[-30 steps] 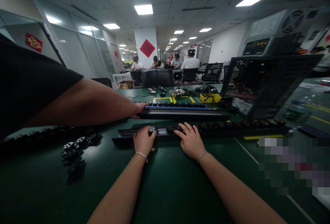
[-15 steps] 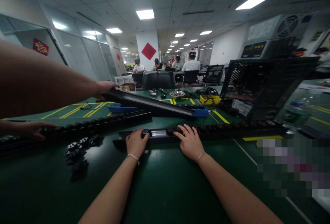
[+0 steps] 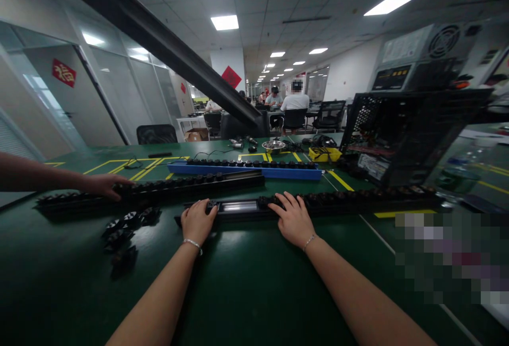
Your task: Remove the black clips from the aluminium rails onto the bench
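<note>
A long black rail (image 3: 246,216) lies across the table in front of me, with a bright metallic strip (image 3: 240,206) showing along its inside. My left hand (image 3: 198,219) is closed around a small black ribbed piece (image 3: 212,206) near the rail's left end. To the right, my right hand (image 3: 293,221) bends over the rail, its thumb and fingers against the row of black pieces (image 3: 265,202) seated there. More such pieces fill the rail rightward. Several loose black pieces (image 3: 119,234) lie left of my hands.
A co-worker's hand (image 3: 105,184) touches a second filled black rail (image 3: 178,187). Another long black rail (image 3: 170,54) is raised above the table. Behind are a blue rail (image 3: 246,171), a metal bowl (image 3: 273,146), a yellow tray (image 3: 324,155) and a computer case (image 3: 409,139).
My left hand has slid left along the rail with the black piece; my right hand stays put. The co-worker has lifted the empty rail high and shifted the second filled rail rightward.
</note>
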{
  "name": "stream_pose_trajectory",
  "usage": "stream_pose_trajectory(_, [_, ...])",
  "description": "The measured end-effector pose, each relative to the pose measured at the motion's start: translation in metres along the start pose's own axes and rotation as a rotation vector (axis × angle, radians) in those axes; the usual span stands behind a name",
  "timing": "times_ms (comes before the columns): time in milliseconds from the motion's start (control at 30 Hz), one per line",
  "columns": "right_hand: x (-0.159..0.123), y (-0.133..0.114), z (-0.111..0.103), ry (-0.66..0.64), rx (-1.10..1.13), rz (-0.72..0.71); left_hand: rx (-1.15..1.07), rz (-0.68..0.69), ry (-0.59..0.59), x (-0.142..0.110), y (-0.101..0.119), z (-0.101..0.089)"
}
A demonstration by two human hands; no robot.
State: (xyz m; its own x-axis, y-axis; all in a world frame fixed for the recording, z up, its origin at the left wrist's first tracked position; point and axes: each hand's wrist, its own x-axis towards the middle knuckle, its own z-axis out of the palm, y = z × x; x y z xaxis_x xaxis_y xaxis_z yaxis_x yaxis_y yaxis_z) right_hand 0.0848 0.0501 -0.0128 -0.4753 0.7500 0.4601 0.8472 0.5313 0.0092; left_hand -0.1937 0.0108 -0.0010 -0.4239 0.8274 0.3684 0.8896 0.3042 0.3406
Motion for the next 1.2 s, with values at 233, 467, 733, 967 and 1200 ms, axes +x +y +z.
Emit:
stream_pose_trajectory(233, [0.0, 0.001, 0.001, 0.005, 0.004, 0.002, 0.003, -0.035, 0.036, 0.004, -0.016, 0.0])
stream_pose_trajectory(467, [0.001, 0.0, 0.001, -0.006, -0.008, 0.0, 0.004, -0.101, 0.067, 0.008, -0.035, 0.0])
stream_pose_trajectory(733, [0.0, 0.001, 0.0, 0.003, -0.011, -0.001, -0.016, 0.001, 0.103, 0.021, -0.063, 0.008])
stream_pose_trajectory(967, [0.0, 0.001, 0.002, 0.014, 0.013, 0.0, -0.151, -0.1, 0.102, 0.022, -0.071, 0.007])
stream_pose_trajectory(1200, [0.0, 0.001, 0.0, 0.02, 0.018, -0.005, -0.2, -0.179, 0.078, 0.022, -0.071, 0.001])
